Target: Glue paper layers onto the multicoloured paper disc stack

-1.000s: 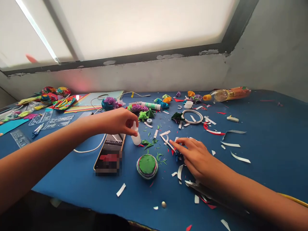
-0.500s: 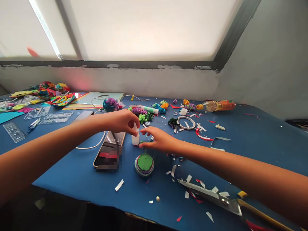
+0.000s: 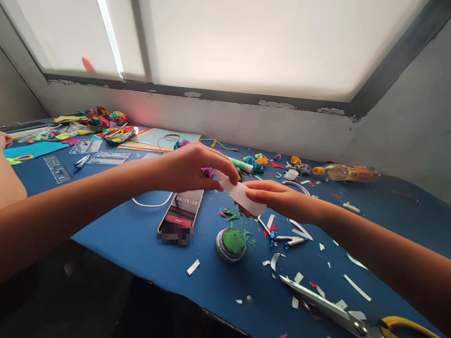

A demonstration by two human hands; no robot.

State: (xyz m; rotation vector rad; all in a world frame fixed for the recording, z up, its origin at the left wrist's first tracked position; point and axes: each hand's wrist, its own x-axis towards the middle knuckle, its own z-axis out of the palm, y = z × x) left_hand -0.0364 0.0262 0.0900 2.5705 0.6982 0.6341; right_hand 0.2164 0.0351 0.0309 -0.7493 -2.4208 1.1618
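A small white squeeze bottle is held tilted in the air between my hands, its narrow tip pointing up and left. The fingers of my left hand are closed around the tip end. My right hand grips the bottle's body, thumb on top and fingers partly hidden beneath. Just below stands a small round piece with a green top and coloured layered sides. A phone with a running timer lies under my left wrist.
Large scissors lie open at the lower right among paper scraps. A compass sits behind them. A plastic bottle lies at the back right. Clear stencils and coloured sheets are at the left. Another person's arm shows at the far left.
The squeeze bottle has been lifted off the table and tilted. My right hand, open beside it before, has closed on its body. The view has swung left, showing another person's arm.
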